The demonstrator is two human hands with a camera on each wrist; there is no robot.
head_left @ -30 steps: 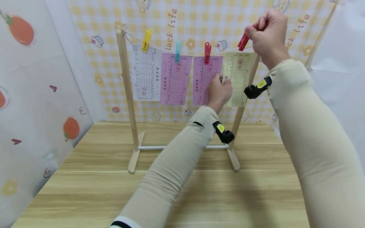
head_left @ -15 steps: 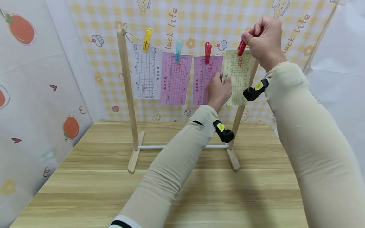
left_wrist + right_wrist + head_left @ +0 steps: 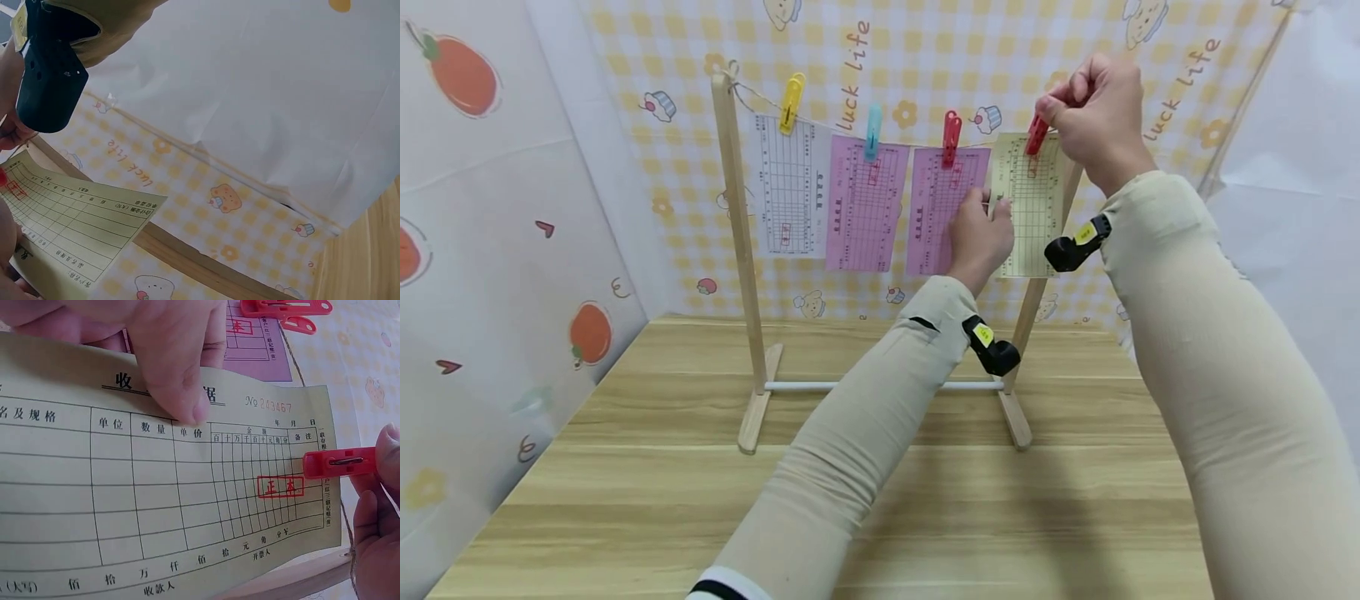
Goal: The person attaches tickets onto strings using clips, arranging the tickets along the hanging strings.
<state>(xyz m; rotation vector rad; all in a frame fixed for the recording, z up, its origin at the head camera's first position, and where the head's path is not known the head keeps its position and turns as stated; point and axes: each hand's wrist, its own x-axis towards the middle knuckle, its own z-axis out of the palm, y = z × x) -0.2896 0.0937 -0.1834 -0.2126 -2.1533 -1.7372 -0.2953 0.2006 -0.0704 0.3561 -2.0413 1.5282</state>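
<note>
In the head view my right hand (image 3: 1101,121) pinches a red clothespin (image 3: 1037,136) at the top edge of a yellow receipt (image 3: 1030,229). The right wrist view shows this clothespin's jaws over the receipt's edge, with the string (image 3: 290,353) running behind the paper. My left hand (image 3: 981,242) pinches the receipt's left edge, its thumb (image 3: 178,375) on the printed face and the other fingers behind. To the left hang a pink receipt (image 3: 932,221) under another red clothespin (image 3: 951,137), a second pink receipt (image 3: 865,217) under a light blue clothespin (image 3: 872,133), and a white receipt (image 3: 790,200) under a yellow clothespin (image 3: 792,104).
A wooden stand with a left post (image 3: 741,233), a right post (image 3: 1028,321) and a white crossbar (image 3: 797,386) carries the string. It stands on a wood-grain table (image 3: 625,492). Behind is a yellow checked backdrop (image 3: 685,167); a white printed sheet (image 3: 497,208) rises at left.
My right hand has lowered the red clothespin from the string above the yellow receipt onto the receipt's top edge. My left hand keeps its grip on the receipt, nearly still.
</note>
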